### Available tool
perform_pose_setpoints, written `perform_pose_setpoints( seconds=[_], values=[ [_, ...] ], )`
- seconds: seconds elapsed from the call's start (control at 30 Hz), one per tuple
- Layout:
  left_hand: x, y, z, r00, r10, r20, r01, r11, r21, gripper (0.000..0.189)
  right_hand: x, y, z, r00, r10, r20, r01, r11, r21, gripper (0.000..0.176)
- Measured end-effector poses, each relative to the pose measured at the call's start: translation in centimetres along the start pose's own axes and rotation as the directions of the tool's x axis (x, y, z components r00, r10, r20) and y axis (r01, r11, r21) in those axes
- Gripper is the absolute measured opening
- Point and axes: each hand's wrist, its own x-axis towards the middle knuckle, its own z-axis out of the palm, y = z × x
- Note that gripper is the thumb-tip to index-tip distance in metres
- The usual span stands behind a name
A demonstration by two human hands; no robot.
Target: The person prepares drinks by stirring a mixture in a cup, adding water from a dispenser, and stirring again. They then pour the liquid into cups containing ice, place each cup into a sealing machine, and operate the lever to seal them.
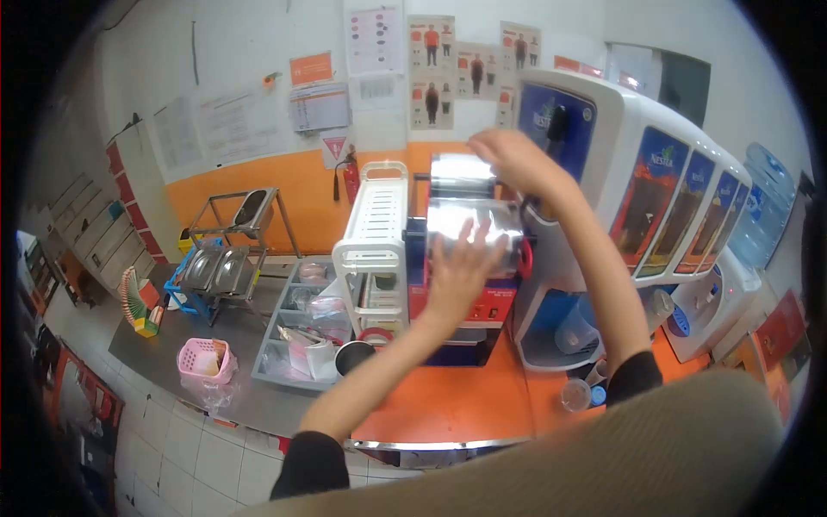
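Observation:
On the orange counter stands a red and dark blue machine (500, 312) that looks like a cup sealer, fitted with shiny silver film rolls. My left hand (465, 271) lies on the front film roll (469, 214), fingers spread over its surface. Higher up, my right hand (521, 162) is at the right end of the rear film roll (461, 170). Its fingers are loosely bent and apart, and nothing shows in them. A red ring-shaped part (525, 258) is at the front roll's right end.
Close on the left stands a white slotted rack (379, 207); on the right, a large drink dispenser (594, 172). A grey divided tray (276, 372), a dark cup (353, 356) and a pink basket (202, 360) are left. A clear cup (575, 395) is near the right forearm.

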Motion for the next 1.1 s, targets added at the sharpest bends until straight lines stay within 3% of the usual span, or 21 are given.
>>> perform_pose_setpoints(
  seconds=[0.07,0.13,0.33,0.4,0.47,0.5,0.57,0.6,0.63,0.73,0.8,0.9,1.0,1.03,1.1],
  values=[
    [-2.4,1.5,1.3,0.999,-0.026,-0.041,0.029,0.997,0.068,0.077,4.6,4.4,3.2,0.961,0.06,0.269,-0.002,0.978,-0.211,0.044],
    [-4.2,2.6,0.6,0.999,-0.035,0.022,0.034,0.998,0.054,0.078,7.3,7.1,5.8,0.883,0.145,0.445,-0.018,0.961,-0.277,0.045],
    [-4.4,2.2,-1.9,0.985,-0.003,0.172,-0.002,1.0,0.031,0.081,9.5,9.5,7.5,0.808,0.186,0.559,-0.05,0.967,-0.249,0.045],
    [-3.7,2.2,-3.7,0.981,-0.001,0.194,0.003,1.0,-0.011,0.078,9.7,9.5,7.0,0.852,0.186,0.489,-0.027,0.949,-0.314,0.045],
    [-2.5,2.2,-6.6,0.96,-0.026,0.279,0.077,0.982,-0.17,0.073,9.1,8.8,5.0,0.951,0.199,0.235,-0.034,0.826,-0.562,0.045],
    [-1.6,2.0,-7.8,0.946,-0.032,0.324,0.117,0.962,-0.247,0.071,8.3,5.5,1.8,0.935,0.33,0.133,-0.15,0.705,-0.693,0.04],
    [1.5,0.4,-9.0,0.98,0.009,0.2,0.058,0.943,-0.329,0.072,6.4,7.4,-0.8,0.964,0.17,-0.203,-0.251,0.345,-0.904,0.036],
    [3.0,-0.2,-8.4,0.987,0.071,0.145,-0.014,0.933,-0.36,0.078,4.6,6.7,-1.8,0.933,0.235,-0.271,-0.334,0.296,-0.895,0.032],
    [5.5,-1.0,-9.4,0.966,0.122,0.228,-0.038,0.94,-0.339,0.089,3.5,7.9,-2.5,0.976,0.151,-0.158,-0.198,0.305,-0.931,0.029],
    [7.9,-2.5,-5.7,0.954,0.11,0.278,-0.021,0.953,-0.303,0.115,-1.6,4.6,-2.1,0.957,0.119,-0.266,-0.289,0.272,-0.918,0.024],
    [7.7,-2.5,-3.8,0.896,0.042,0.443,0.047,0.981,-0.188,0.116,-6.6,1.9,-1.9,0.914,-0.041,-0.404,-0.35,0.426,-0.834,0.016],
    [7.5,-2.7,-3.0,0.925,0.067,0.373,0.039,0.963,-0.268,0.113,-11.1,1.4,-1.5,0.832,-0.182,-0.524,-0.345,0.57,-0.746,0.013],
    [7.9,-2.7,-3.4,0.924,0.067,0.376,0.034,0.967,-0.254,0.107,-10.8,0.6,-0.6,0.659,-0.11,-0.744,-0.377,0.807,-0.454,0.014],
    [7.9,-2.5,-3.7,0.928,0.057,0.369,0.034,0.972,-0.234,0.104,-10.2,1.0,-0.3,0.519,-0.166,-0.838,-0.286,0.89,-0.354,0.02],
    [7.5,-2.2,-3.6,0.945,0.067,0.319,0.004,0.976,-0.218,0.103,-9.4,0.8,0.2,0.375,0.014,-0.927,-0.118,0.992,-0.033,0.025]
  ],
)
